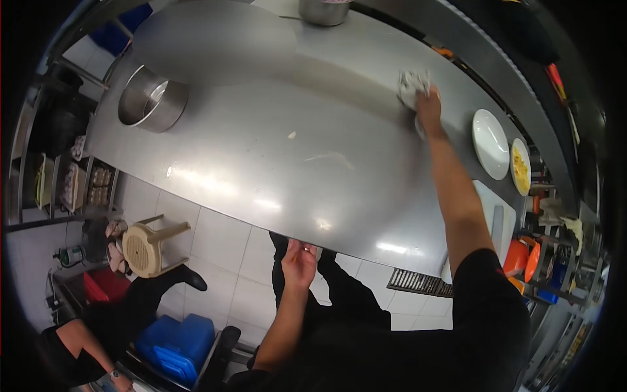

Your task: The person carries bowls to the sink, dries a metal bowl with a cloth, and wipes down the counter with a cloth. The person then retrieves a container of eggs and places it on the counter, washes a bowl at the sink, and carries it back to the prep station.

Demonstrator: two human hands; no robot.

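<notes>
My right hand is closed around a crumpled, patterned cloth, which lies on the steel table toward its far right. My right arm is stretched out over the tabletop. At the near edge of the table, my left hand has its palm turned up and its fingers curled at the rim; the fingertips are partly hidden. A small pale scrap and a whitish smear lie on the metal between my hands.
A round steel pot stands on the left, another pot at the back. On the right are a white plate, a dish of yellow food and a white board. A stool and another person are lower left.
</notes>
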